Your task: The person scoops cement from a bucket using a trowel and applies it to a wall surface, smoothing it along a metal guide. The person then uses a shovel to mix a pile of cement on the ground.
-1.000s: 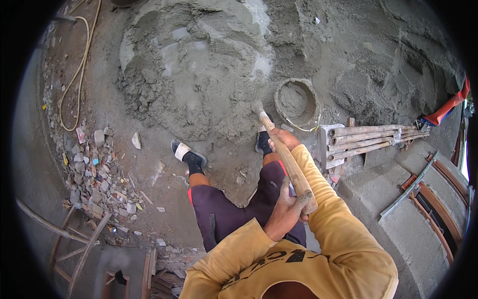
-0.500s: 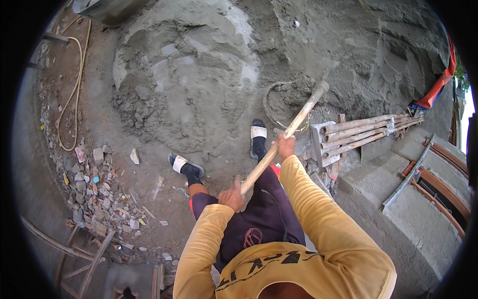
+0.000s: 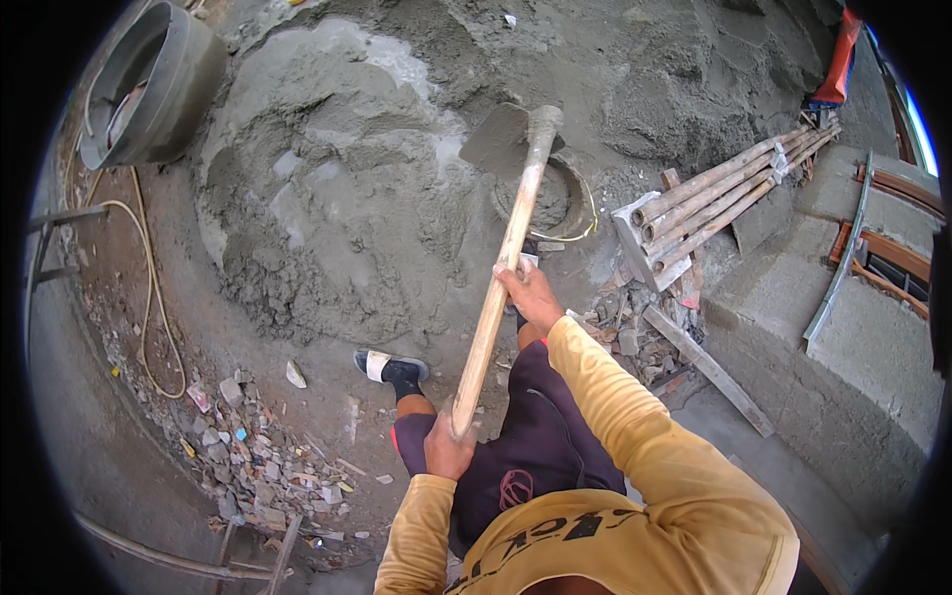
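Observation:
Both my hands grip a hoe by its pale wooden handle (image 3: pixel 501 283). My left hand (image 3: pixel 449 446) is closed round the butt end, close to my thigh. Further up, my right hand (image 3: pixel 531 296) wraps the middle of the shaft. The hoe's mortar-coated blade (image 3: pixel 496 141) points left, at the far rim of a round bucket (image 3: pixel 578 203) with grey mortar in it. Part of that bucket is hidden behind the handle. Left of it spreads a broad heap of wet mortar (image 3: pixel 327 213), with shiny watery patches on top.
A large grey tub (image 3: pixel 203 84) stands at the far left, near a looped yellowish hose (image 3: pixel 149 288). Rubble (image 3: pixel 263 471) litters the ground on the left. Bundled bamboo poles (image 3: pixel 724 188) lie at the right, before a concrete ledge (image 3: pixel 823 387). A loose plank (image 3: pixel 709 369) lies nearby.
The hoe's head has swung left across the bucket, and its blade now shows. Both hands keep hold of the handle, which stands steeper. The view has shifted, bringing more of the tub in.

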Action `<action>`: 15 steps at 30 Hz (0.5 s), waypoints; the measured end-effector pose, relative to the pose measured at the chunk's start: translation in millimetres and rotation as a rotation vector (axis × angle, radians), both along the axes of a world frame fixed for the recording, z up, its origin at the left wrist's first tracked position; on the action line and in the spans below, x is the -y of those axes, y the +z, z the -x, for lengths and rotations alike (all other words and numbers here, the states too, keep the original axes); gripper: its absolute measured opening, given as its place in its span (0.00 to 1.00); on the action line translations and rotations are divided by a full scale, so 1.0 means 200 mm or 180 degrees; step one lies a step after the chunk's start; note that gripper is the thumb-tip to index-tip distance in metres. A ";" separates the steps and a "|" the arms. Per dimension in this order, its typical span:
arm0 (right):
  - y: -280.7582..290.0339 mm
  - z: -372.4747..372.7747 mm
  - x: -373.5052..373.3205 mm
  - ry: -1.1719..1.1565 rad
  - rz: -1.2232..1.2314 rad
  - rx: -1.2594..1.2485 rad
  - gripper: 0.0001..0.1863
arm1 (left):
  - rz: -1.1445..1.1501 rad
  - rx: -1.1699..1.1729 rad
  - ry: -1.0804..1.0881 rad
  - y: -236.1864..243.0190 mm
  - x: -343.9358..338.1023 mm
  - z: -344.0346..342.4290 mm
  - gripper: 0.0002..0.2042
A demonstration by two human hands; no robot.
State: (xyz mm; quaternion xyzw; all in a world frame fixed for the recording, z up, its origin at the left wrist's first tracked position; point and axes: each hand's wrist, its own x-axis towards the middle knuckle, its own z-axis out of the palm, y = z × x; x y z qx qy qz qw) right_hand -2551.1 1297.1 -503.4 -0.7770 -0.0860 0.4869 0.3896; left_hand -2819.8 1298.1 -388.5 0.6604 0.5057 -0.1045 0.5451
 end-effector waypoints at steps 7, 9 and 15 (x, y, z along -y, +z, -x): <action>-0.61 -0.60 0.49 -0.1369 0.1376 0.1200 0.37 | -0.0029 -0.0926 0.0186 -0.38 -0.36 -0.22 0.19; -0.81 -0.76 0.53 -0.1364 0.1894 0.1670 0.39 | -0.0043 -0.1120 0.0230 -0.43 -0.40 -0.34 0.18; -1.01 -0.99 0.41 -0.2670 0.0019 -0.0841 0.16 | -0.0183 -0.1907 0.0269 -0.50 -0.41 -0.28 0.18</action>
